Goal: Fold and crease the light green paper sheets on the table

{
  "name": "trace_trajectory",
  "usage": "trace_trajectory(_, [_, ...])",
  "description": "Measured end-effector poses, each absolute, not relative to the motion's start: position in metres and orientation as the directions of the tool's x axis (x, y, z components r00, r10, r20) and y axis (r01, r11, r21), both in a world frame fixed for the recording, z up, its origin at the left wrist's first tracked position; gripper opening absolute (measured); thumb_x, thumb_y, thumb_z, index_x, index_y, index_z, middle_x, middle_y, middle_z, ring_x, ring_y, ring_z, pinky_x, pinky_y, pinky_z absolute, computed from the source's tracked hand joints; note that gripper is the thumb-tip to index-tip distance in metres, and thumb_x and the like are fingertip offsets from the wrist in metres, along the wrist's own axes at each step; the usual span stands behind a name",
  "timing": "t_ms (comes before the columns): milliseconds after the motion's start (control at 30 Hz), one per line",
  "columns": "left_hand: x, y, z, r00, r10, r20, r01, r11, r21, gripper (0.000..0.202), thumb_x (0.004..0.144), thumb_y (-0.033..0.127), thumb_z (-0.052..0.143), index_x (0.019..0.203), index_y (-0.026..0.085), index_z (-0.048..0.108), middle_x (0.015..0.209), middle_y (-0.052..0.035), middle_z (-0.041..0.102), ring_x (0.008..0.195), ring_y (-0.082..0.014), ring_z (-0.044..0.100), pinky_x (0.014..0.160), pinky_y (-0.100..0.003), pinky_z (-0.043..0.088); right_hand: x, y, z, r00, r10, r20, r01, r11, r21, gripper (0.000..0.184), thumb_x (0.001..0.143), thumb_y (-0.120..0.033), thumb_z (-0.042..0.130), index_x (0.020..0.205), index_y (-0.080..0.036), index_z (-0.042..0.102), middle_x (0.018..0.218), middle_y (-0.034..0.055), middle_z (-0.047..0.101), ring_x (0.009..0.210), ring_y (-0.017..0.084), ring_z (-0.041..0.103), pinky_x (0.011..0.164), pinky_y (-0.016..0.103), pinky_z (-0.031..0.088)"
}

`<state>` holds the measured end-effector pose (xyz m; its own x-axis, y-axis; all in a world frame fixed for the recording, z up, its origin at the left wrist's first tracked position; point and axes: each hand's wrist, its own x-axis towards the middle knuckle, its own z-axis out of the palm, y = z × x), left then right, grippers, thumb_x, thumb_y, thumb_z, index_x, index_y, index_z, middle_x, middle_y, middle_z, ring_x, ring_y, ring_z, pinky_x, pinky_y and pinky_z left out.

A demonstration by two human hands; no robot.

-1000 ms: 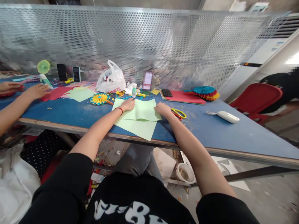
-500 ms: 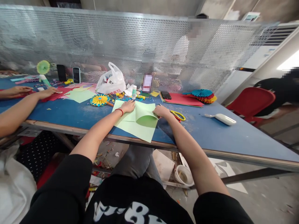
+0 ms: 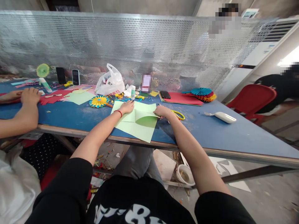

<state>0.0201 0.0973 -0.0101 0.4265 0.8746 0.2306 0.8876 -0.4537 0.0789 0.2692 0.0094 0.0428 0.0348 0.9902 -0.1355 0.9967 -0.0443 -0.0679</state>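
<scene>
A light green paper sheet [image 3: 140, 129] lies on the blue table [image 3: 221, 137], its near corner over the front edge. My left hand [image 3: 127, 107] rests flat on the sheet's far left part, fingers stretched out. My right hand [image 3: 161, 111] pinches the sheet's right edge and curls it up and over toward the middle. A red string circles my left wrist.
Yellow-handled scissors [image 3: 178, 115] lie just right of my right hand. A glue stick [image 3: 133, 92], a white plastic bag [image 3: 110, 82], paper fans [image 3: 99, 101] and red sheets [image 3: 181, 99] sit behind. A white tool [image 3: 221, 117] lies at right. Another person's hands [image 3: 29, 96] work at left.
The sheet lay flat a second ago; my right hand has since lifted its right edge and rolled it inward. The person at left drew their hands back.
</scene>
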Motion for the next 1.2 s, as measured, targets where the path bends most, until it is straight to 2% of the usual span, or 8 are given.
trace_trajectory(167, [0.012, 0.089, 0.002, 0.465, 0.853, 0.236, 0.867, -0.493, 0.074, 0.044, 0.104, 0.041, 0.069, 0.141, 0.019, 0.063, 0.147, -0.0130, 0.062, 0.129, -0.0296, 0.065, 0.108, -0.054, 0.057, 0.274, 0.009, 0.039, 0.100, 0.995, -0.024, 0.989, -0.102, -0.110, 0.043, 0.103, -0.045, 0.069, 0.137, -0.019, 0.065, 0.138, 0.0109, 0.067, 0.118, 0.026, 0.069, 0.101, 0.050, 0.060])
trace_trajectory(333, [-0.001, 0.084, 0.019, 0.518, 0.842, 0.150, 0.845, -0.531, 0.065, 0.045, 0.104, 0.042, 0.068, 0.143, 0.021, 0.062, 0.153, -0.0132, 0.058, 0.136, -0.0313, 0.061, 0.114, -0.058, 0.052, 0.268, 0.015, 0.032, 0.131, 0.986, 0.101, 0.981, -0.115, -0.157, 0.046, 0.114, -0.045, 0.037, 0.133, -0.018, 0.068, 0.139, 0.0204, 0.069, 0.130, 0.034, 0.067, 0.105, 0.047, 0.054])
trace_trajectory(400, [-0.002, 0.083, 0.021, 0.511, 0.855, 0.088, 0.854, -0.516, 0.057, 0.045, 0.104, 0.042, 0.069, 0.143, 0.020, 0.063, 0.151, -0.0132, 0.060, 0.133, -0.0309, 0.062, 0.112, -0.057, 0.054, 0.265, 0.017, 0.030, 0.141, 0.982, 0.123, 0.978, -0.119, -0.172, 0.046, 0.113, -0.043, 0.033, 0.135, -0.019, 0.067, 0.141, 0.0216, 0.068, 0.132, 0.036, 0.066, 0.104, 0.045, 0.053])
trace_trajectory(500, [0.000, 0.082, 0.018, 0.464, 0.885, 0.042, 0.885, -0.465, 0.035, 0.045, 0.103, 0.041, 0.070, 0.142, 0.019, 0.062, 0.147, -0.0131, 0.062, 0.129, -0.0301, 0.065, 0.108, -0.055, 0.057, 0.263, 0.017, 0.028, 0.153, 0.980, 0.127, 0.972, -0.126, -0.197, 0.041, 0.111, -0.042, 0.041, 0.143, -0.022, 0.057, 0.140, 0.0190, 0.070, 0.129, 0.035, 0.067, 0.101, 0.043, 0.053])
trace_trajectory(600, [0.003, 0.080, 0.015, 0.413, 0.910, 0.040, 0.910, -0.414, 0.012, 0.046, 0.104, 0.041, 0.070, 0.143, 0.019, 0.062, 0.148, -0.0132, 0.061, 0.129, -0.0302, 0.065, 0.108, -0.055, 0.057, 0.263, 0.017, 0.025, 0.143, 0.983, 0.117, 0.969, -0.114, -0.221, 0.046, 0.107, -0.038, 0.052, 0.151, -0.022, 0.047, 0.139, 0.0170, 0.071, 0.126, 0.033, 0.069, 0.100, 0.042, 0.054])
trace_trajectory(667, [0.004, 0.079, 0.014, 0.392, 0.919, 0.043, 0.920, -0.393, 0.002, 0.047, 0.103, 0.042, 0.070, 0.144, 0.020, 0.061, 0.150, -0.0134, 0.060, 0.132, -0.0312, 0.063, 0.110, -0.057, 0.056, 0.263, 0.018, 0.023, 0.126, 0.985, 0.114, 0.967, -0.097, -0.234, 0.049, 0.107, -0.035, 0.054, 0.154, -0.022, 0.045, 0.139, 0.0161, 0.070, 0.125, 0.031, 0.069, 0.102, 0.042, 0.054])
trace_trajectory(867, [0.008, 0.073, 0.012, 0.344, 0.937, 0.064, 0.939, -0.345, 0.006, 0.048, 0.104, 0.042, 0.069, 0.146, 0.020, 0.060, 0.152, -0.0136, 0.058, 0.134, -0.0318, 0.062, 0.111, -0.058, 0.054, 0.264, 0.022, 0.018, 0.107, 0.988, 0.111, 0.966, -0.077, -0.246, 0.046, 0.104, -0.045, 0.068, 0.142, -0.019, 0.062, 0.138, 0.0113, 0.066, 0.118, 0.026, 0.069, 0.100, 0.050, 0.060])
trace_trajectory(1200, [0.017, 0.064, 0.012, 0.284, 0.958, 0.037, 0.959, -0.284, 0.014, 0.053, 0.104, 0.043, 0.069, 0.150, 0.022, 0.057, 0.159, -0.0141, 0.053, 0.141, -0.0345, 0.056, 0.117, -0.062, 0.049, 0.263, 0.012, 0.022, 0.050, 0.992, 0.116, 0.980, -0.026, -0.198, 0.042, 0.103, -0.042, 0.069, 0.138, -0.020, 0.064, 0.138, 0.0111, 0.066, 0.117, 0.026, 0.069, 0.098, 0.048, 0.062])
